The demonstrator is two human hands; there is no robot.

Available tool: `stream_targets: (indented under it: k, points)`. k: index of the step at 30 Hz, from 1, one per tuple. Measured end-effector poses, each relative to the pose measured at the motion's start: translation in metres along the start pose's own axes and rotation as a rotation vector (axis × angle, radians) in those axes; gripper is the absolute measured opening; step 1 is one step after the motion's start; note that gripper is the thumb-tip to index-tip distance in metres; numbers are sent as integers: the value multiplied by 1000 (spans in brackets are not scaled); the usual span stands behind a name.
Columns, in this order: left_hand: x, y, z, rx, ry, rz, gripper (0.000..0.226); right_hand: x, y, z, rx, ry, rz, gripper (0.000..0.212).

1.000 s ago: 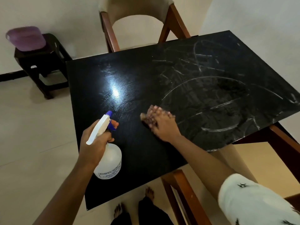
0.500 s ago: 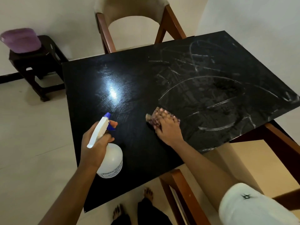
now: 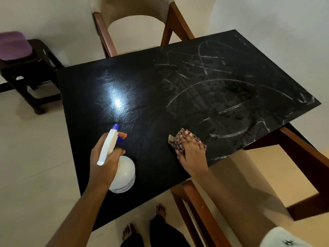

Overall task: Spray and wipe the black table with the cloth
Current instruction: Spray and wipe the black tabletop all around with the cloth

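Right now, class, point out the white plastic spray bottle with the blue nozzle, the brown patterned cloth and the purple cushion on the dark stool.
White plastic spray bottle (image 3: 125, 174): head view, its round body.
Brown patterned cloth (image 3: 174, 142): head view, its uncovered left corner.
Purple cushion (image 3: 14, 45): head view, its top face.

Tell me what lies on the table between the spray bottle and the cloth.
Nothing: the head view shows only bare black table between spray bottle and cloth.
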State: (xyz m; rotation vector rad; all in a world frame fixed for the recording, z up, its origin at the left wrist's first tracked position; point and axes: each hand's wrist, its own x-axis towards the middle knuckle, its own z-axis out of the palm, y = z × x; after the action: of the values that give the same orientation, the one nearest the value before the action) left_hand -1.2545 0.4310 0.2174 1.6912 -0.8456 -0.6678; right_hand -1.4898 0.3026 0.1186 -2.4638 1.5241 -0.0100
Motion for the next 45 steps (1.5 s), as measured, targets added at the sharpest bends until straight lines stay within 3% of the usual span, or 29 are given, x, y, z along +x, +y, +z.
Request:
stream_targets:
  k: [4, 6, 10, 12, 16, 18, 25, 27, 31, 33, 35, 38, 42, 45]
  points:
    - [-1, 4, 3, 56, -46, 32, 34, -66, -14, 10, 90, -80, -334, 59]
    - [4, 2, 4, 74, -67, 32, 36, -67, 0, 8, 80, -129, -402, 59]
    - [12, 0, 8, 58, -122, 8, 44, -39, 16, -3, 47, -55, -76, 60]
    - [13, 3, 13, 49, -107, -12, 44, -44, 10, -3, 41, -36, -31, 61]
    - [9, 7, 20, 82, -28, -10, 45, -72, 11, 10, 59, -192, -462, 62]
    - [9, 5, 20, 80, -11, -11, 47, -59, 24, 13, 28, -225, -577, 63]
    - [17, 7, 32, 134, -98, -23, 50, -3, 14, 0, 118, -76, -267, 64]
    - [18, 7, 34, 156, -105, -42, 49, -4, 0, -4, 148, -100, -252, 58]
    - [24, 9, 28, 118, -70, -112, 41, -62, -22, 9, 309, -342, -551, 55]
    - [30, 16, 26, 81, -77, -133, 39, -77, -21, 2, 507, -541, -449, 51]
    - [41, 28, 29, 32, -96, -172, 35, -68, -23, -25, 992, -691, -259, 65]
    - [75, 45, 41, -35, -179, -269, 38, -34, -12, -49, 1583, -408, 26, 74]
    - [144, 60, 66, 31, -278, -315, 38, 48, 12, -73, 1835, -138, 229, 95]
    - [200, 66, 87, 48, -280, -334, 34, 107, 26, -94, 1763, 32, 257, 98]
